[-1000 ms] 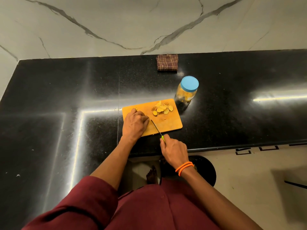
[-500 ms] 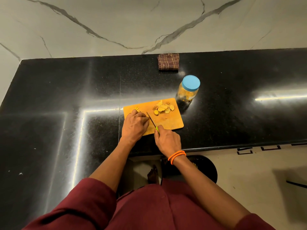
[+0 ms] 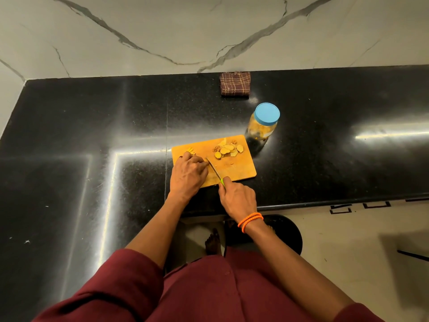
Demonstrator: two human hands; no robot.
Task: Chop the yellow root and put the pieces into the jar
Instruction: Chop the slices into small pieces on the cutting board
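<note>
Head view shows the yellow root (image 3: 190, 150) as a small knobby stub on the left part of the cutting board (image 3: 234, 169), mostly hidden under the left hand (image 3: 189, 174), whose curled fingers press it down; its long axis cannot be told. Pale yellow slices (image 3: 228, 149) lie heaped near the board's far right corner. The right hand (image 3: 236, 198) grips a green-handled knife (image 3: 214, 169), blade angled away leftward. Beyond the board on the black tabletop (image 3: 92, 126) stands the blue-lidded jar (image 3: 263, 124).

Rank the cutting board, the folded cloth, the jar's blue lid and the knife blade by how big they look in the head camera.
1. cutting board
2. folded cloth
3. blue lid, close to the cloth, so unsure
4. knife blade
</note>
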